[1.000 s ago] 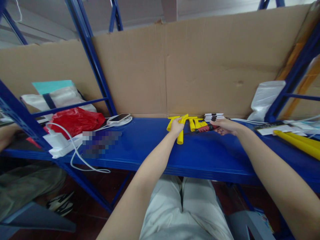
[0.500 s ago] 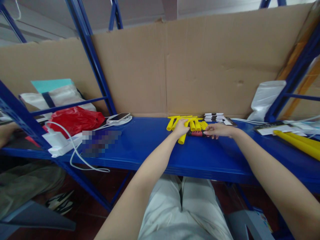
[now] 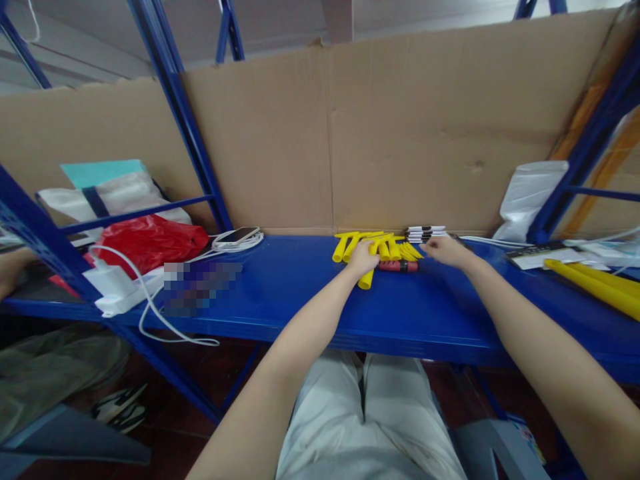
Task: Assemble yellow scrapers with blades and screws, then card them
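My left hand (image 3: 362, 259) is closed around a yellow T-shaped plastic tool (image 3: 367, 279), its round handle end pointing toward me. Behind and beside it lie several similar yellow T-shaped tools (image 3: 341, 249). A red and black cylindrical tool (image 3: 399, 266) rests on the blue table, just right of the held one. Small yellow pointed pieces (image 3: 411, 251) are fanned out behind it. My right hand (image 3: 443, 251) has its fingers curled together near the tips of these pieces, in front of a stack of white and black packs (image 3: 425, 233). What it pinches, if anything, is hidden.
A phone (image 3: 241, 235) with coiled white cable, a red plastic bag (image 3: 154, 241) and a power strip (image 3: 123, 297) are at left. Long yellow pieces (image 3: 595, 287) and a white plastic bag (image 3: 533, 200) are at right. Cardboard (image 3: 425, 133) stands behind the blue table (image 3: 290, 293).
My right hand has left the red and black tool, which now lies uncovered, and moved right and slightly back. My left hand keeps hold of the yellow tool.
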A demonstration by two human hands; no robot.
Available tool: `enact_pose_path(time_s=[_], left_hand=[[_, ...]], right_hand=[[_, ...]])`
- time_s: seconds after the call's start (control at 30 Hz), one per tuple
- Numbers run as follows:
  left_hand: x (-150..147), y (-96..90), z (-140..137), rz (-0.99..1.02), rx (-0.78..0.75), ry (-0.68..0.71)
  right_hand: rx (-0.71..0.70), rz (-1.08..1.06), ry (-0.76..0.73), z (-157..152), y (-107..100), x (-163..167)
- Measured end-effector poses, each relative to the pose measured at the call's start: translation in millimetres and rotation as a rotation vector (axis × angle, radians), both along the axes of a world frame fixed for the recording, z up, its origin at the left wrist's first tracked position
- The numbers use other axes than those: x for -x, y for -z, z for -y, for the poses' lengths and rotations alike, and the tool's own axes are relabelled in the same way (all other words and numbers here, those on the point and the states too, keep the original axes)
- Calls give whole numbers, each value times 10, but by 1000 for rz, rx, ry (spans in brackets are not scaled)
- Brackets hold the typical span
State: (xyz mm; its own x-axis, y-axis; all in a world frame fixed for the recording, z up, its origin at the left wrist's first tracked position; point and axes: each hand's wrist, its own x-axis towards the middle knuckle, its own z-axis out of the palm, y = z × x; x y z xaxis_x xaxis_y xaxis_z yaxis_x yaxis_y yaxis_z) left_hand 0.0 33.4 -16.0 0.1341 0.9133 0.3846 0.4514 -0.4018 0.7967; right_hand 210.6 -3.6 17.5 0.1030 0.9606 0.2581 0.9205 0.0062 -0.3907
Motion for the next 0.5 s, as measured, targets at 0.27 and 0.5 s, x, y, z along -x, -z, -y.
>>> enact_pose_path(time_s=[0.27, 0.5], left_hand=[[2, -39, 10, 10, 19, -30], [5, -87, 60, 53, 121, -40]], right_hand=[[1, 38, 397, -84, 170, -560], [47, -107, 383, -268, 386, -701]])
